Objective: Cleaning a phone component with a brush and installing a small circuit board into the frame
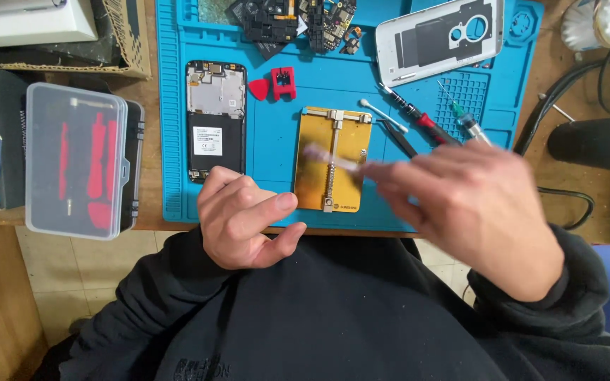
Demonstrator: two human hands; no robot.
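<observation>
The right hand (pixel 471 212) is motion-blurred; its fingertips pinch a thin pale item (pixel 330 158), too smeared to identify, held over the gold board holder (pixel 333 166). The left hand (pixel 245 219) hangs loosely curled and empty at the near edge of the blue work mat (pixel 277 134), just beside the opened phone (pixel 215 120). Circuit parts (pixel 298 25) at the mat's far edge are cut off. A screwdriver (pixel 418 120) lies partly hidden behind the right hand.
</observation>
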